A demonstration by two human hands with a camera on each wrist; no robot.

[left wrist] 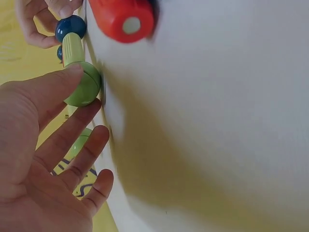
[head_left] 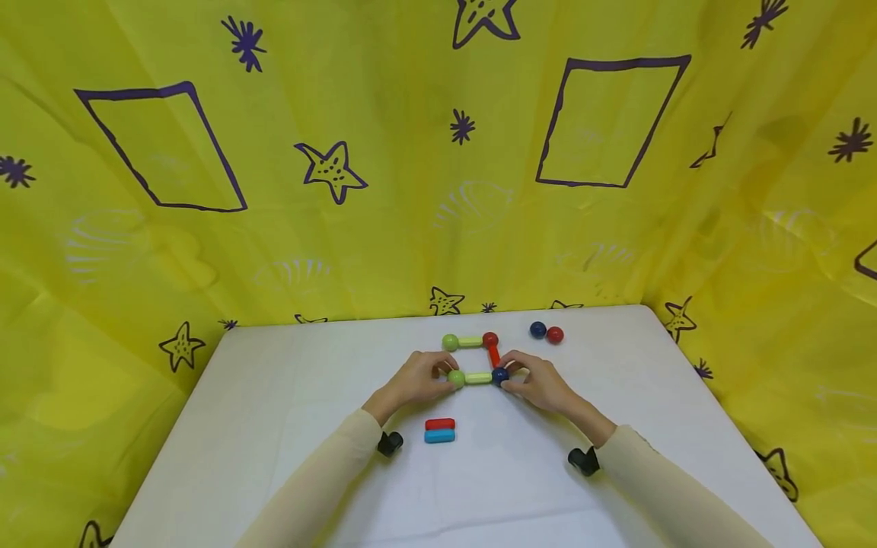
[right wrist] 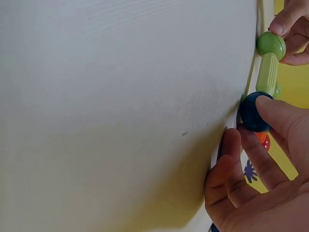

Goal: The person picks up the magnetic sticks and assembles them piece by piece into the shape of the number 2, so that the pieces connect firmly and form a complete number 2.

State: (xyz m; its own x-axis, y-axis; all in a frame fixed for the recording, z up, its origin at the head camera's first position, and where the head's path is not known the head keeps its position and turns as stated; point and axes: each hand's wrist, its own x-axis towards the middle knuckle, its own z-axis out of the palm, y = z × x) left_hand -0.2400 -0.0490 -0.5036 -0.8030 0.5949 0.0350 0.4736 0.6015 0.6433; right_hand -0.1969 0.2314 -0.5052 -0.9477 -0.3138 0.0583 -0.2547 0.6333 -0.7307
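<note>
Left grip [head_left: 419,377]: pinches near green ball [head_left: 457,377]
Right grip [head_left: 543,382]: pinches near blue ball [head_left: 500,375]
Near rod [head_left: 478,377]: apparently being seated between them
Next move: likely calls for even inward pressure

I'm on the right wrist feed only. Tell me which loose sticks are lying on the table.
Observer: A loose red stick and a light blue stick lie side by side, below the left hand in the head view.
Operator: Now tell me what links the far green ball to the rest of the shape.
Observer: In the head view, a light green stick runs between it and a red ball.
Operator: Describe the end of that loose red stick.
Observer: The left wrist view shows a pale disc in the end facing that camera.
</note>
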